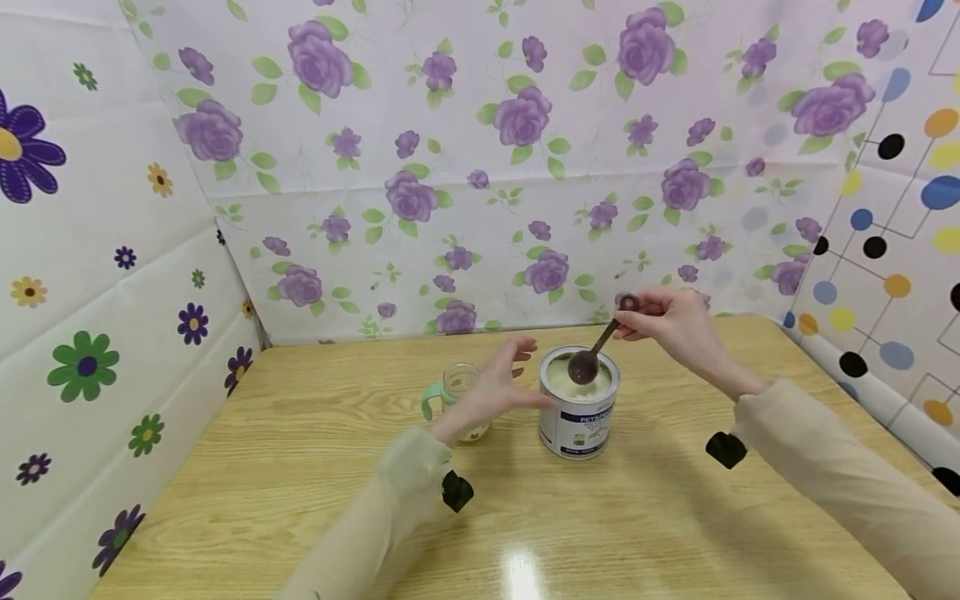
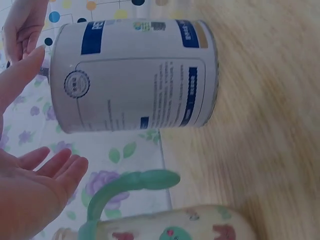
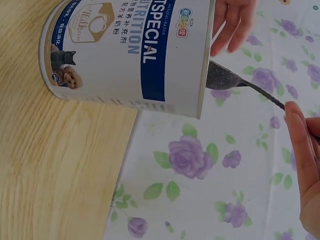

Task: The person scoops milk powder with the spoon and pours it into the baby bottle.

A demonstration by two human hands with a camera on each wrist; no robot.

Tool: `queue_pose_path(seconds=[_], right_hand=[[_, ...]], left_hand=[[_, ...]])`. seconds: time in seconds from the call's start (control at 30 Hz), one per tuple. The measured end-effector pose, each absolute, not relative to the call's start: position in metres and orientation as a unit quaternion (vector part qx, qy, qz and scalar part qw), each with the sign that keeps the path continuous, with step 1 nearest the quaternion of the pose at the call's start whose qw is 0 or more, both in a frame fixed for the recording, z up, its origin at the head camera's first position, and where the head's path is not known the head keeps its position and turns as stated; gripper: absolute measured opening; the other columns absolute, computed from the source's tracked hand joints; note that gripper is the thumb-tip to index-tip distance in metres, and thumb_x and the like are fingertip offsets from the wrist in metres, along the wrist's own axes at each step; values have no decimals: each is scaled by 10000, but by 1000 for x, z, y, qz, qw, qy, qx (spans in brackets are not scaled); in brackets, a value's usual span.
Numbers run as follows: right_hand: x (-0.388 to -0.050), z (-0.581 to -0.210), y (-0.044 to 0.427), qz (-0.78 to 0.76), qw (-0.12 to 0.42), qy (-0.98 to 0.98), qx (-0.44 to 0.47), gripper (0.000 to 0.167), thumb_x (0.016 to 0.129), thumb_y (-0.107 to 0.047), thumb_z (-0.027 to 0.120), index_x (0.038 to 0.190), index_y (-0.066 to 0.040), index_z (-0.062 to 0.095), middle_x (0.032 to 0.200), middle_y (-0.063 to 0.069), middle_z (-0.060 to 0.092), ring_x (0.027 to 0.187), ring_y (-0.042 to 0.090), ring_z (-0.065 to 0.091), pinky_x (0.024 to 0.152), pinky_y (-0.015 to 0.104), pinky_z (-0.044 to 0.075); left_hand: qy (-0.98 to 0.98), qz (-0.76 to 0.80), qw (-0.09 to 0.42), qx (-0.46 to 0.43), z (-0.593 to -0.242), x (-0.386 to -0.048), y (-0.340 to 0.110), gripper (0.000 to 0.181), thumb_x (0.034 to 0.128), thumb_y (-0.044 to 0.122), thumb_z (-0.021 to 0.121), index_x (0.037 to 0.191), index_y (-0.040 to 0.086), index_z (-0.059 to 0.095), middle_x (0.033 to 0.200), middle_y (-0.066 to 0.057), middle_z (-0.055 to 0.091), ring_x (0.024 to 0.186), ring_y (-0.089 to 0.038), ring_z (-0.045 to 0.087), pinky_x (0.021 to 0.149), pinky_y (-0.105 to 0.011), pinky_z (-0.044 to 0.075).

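A white and blue can of pet milk powder [image 1: 577, 425] stands upright with its top uncovered, and pale powder [image 1: 577, 390] shows inside. My right hand [image 1: 672, 323] pinches the handle of a dark brown spoon [image 1: 583, 367], whose bowl is at the can's mouth. In the right wrist view, the spoon [image 3: 222, 77] slants out past the can's rim. To the can's left is my left hand [image 1: 497, 388], fingers spread and thumb near the rim; whether the thumb touches it I cannot tell. Partly hidden behind that hand stands a clear cup [image 1: 460, 377] with a green handle.
A wood-grain table [image 1: 337, 417] lies under everything. Behind it hangs a cloth with purple roses [image 1: 408, 198]. Patterned cloths also line the left and right sides. In the left wrist view, the cup's green handle [image 2: 145, 180] and animal-printed body [image 2: 172, 230] appear close by.
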State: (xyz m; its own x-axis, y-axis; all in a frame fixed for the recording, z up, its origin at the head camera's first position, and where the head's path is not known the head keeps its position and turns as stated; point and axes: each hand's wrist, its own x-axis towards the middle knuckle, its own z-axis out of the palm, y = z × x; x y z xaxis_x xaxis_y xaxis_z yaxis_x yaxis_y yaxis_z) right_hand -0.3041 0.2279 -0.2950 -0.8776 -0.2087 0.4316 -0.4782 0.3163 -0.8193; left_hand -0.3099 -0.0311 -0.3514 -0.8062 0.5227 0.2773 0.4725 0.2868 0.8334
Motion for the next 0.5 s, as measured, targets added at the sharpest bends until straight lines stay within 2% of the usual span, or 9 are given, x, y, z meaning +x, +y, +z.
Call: queue_pose_path(seconds=[0.13, 0.33, 0.5], right_hand=[[-305, -294, 230, 530, 115, -813, 211, 217, 868, -107, 623, 952, 92, 606, 809, 214, 631, 673, 227, 641, 623, 321, 515], [-310, -293, 226, 510, 95, -824, 226, 178, 871, -73, 612, 941, 91, 609, 803, 184, 638, 681, 264, 638, 611, 318, 517], [-312, -290, 222, 505, 85, -828, 230, 155, 868, -45, 609, 932, 95, 622, 792, 190, 637, 675, 284, 634, 608, 333, 518]], left_hand=[[809, 504, 13, 301, -366, -316, -24, 879, 639, 182, 841, 1331, 13, 326, 1300, -133, 391, 1163, -257, 389, 931, -345, 356], [818, 492, 6, 298, -374, -317, -18, 871, 641, 201, 839, 1324, 14, 332, 1277, -147, 405, 1115, -278, 435, 899, -419, 380], [819, 498, 17, 285, -377, -317, -12, 881, 626, 227, 849, 1317, 37, 337, 1240, -76, 424, 1091, -238, 448, 886, -412, 390]])
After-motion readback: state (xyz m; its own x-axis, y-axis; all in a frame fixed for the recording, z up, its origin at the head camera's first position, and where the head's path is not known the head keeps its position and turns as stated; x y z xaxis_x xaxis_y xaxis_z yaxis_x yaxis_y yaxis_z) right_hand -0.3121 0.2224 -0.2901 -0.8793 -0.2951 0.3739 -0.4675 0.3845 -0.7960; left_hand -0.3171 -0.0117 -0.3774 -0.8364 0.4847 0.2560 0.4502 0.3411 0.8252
